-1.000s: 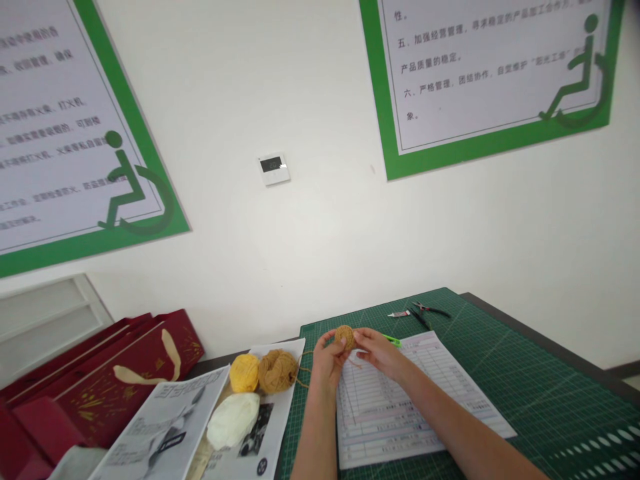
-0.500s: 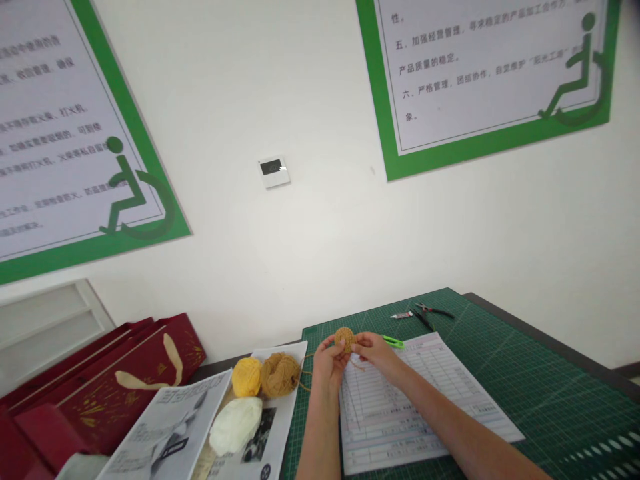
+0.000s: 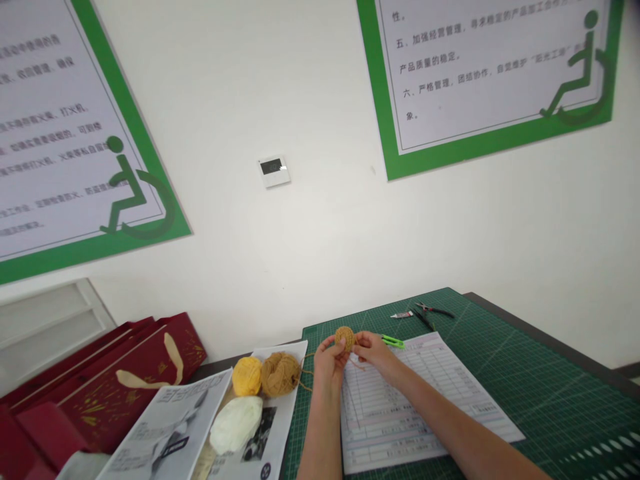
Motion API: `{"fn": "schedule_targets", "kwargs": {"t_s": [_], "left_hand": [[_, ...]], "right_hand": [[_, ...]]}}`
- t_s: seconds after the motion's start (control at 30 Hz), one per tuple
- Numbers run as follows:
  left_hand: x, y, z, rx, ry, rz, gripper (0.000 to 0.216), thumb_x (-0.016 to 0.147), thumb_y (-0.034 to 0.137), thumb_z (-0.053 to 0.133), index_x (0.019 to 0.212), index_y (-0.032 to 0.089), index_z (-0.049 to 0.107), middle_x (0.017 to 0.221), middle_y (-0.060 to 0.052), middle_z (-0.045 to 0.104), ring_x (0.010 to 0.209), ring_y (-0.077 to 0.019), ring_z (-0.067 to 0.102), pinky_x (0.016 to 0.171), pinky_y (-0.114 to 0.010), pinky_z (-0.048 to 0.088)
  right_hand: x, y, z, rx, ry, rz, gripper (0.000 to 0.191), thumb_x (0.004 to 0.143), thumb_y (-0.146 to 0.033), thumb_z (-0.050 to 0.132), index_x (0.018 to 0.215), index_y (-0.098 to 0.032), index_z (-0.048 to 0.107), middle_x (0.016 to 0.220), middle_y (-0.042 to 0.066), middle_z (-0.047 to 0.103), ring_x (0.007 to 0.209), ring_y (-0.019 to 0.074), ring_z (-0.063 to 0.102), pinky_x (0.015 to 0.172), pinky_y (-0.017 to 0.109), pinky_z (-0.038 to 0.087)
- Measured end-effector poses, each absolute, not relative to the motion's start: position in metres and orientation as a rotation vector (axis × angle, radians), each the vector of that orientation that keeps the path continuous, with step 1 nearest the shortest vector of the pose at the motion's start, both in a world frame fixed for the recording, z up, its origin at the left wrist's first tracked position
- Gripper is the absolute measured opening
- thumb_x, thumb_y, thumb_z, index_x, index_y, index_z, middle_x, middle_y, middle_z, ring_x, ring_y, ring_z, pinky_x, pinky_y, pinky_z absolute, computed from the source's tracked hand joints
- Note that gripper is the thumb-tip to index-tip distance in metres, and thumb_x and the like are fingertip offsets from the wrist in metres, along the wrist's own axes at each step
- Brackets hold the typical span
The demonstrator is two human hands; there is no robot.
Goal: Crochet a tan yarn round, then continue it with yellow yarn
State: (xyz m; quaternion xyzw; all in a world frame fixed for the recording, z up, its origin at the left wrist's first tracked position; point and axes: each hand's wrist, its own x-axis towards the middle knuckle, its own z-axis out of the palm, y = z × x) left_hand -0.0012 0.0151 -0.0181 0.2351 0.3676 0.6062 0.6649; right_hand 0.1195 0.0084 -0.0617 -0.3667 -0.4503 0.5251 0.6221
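Both my hands meet over the green cutting mat (image 3: 525,373), pinching a small round brown crocheted piece (image 3: 345,335). My left hand (image 3: 329,363) grips its left side with thumb and fingers closed. My right hand (image 3: 376,351) pinches its right side. A thin brown strand runs from the piece leftward to a brown yarn ball (image 3: 280,374). Under my forearms lies a printed form sheet (image 3: 400,400).
A yellow yarn ball (image 3: 246,376) and a cream yarn ball (image 3: 235,425) rest on printed pages (image 3: 170,427) at the left. Red gift bags (image 3: 95,393) lie at far left. A green-handled tool (image 3: 394,342), pliers (image 3: 431,311) and a small tube (image 3: 401,315) lie near the wall.
My hands and the crocheted piece have stayed nearly in place; the view shifted slightly, and my fingers adjusted a little on the piece.
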Motion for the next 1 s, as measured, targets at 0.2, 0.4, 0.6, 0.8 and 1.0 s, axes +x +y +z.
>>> {"fn": "schedule_targets", "kwargs": {"t_s": [0.2,0.4,0.6,0.8,1.0], "left_hand": [[0.0009,0.0143,-0.0202,0.547,0.846,1.392,0.032,0.061,-0.009,0.069,0.078,0.013,0.054,0.063,-0.007,0.068,0.053,-0.0174,0.066,0.053,-0.026,0.052],[0.0001,0.0151,-0.0210,0.545,0.841,1.380,0.032,0.060,-0.010,0.068,0.078,0.013,0.053,0.065,-0.008,0.069,0.056,-0.0189,0.067,0.056,-0.028,0.054],[-0.0026,0.0182,-0.0230,0.524,0.842,1.338,0.033,0.058,-0.010,0.068,0.075,0.013,0.053,0.066,-0.007,0.069,0.055,-0.0188,0.068,0.057,-0.028,0.055],[-0.0031,0.0187,-0.0245,0.531,0.838,1.359,0.033,0.059,-0.009,0.069,0.077,0.014,0.053,0.065,-0.007,0.069,0.054,-0.0184,0.067,0.054,-0.027,0.054],[-0.0026,0.0183,-0.0252,0.532,0.838,1.385,0.033,0.061,-0.010,0.068,0.078,0.014,0.053,0.062,-0.007,0.069,0.053,-0.0179,0.066,0.053,-0.027,0.054]], "right_hand": [[0.1163,0.0088,-0.0613,-0.836,-1.029,1.193,0.032,0.055,-0.032,0.082,0.072,-0.019,0.057,0.061,-0.004,0.060,0.053,0.0096,0.050,0.050,0.023,0.037],[0.1162,0.0077,-0.0602,-0.842,-1.007,1.209,0.031,0.055,-0.029,0.081,0.072,-0.019,0.057,0.062,-0.004,0.060,0.055,0.0102,0.051,0.051,0.024,0.038],[0.1179,0.0052,-0.0591,-0.852,-0.986,1.264,0.027,0.056,-0.027,0.077,0.073,-0.017,0.059,0.064,-0.004,0.060,0.056,0.0093,0.052,0.054,0.023,0.040],[0.1193,0.0013,-0.0560,-0.865,-0.975,1.287,0.028,0.057,-0.029,0.077,0.075,-0.017,0.061,0.069,-0.002,0.064,0.062,0.0110,0.055,0.056,0.024,0.042],[0.1212,0.0013,-0.0523,-0.892,-0.955,1.280,0.028,0.054,-0.030,0.080,0.069,-0.016,0.062,0.063,-0.002,0.062,0.059,0.0109,0.054,0.054,0.024,0.042]]}}
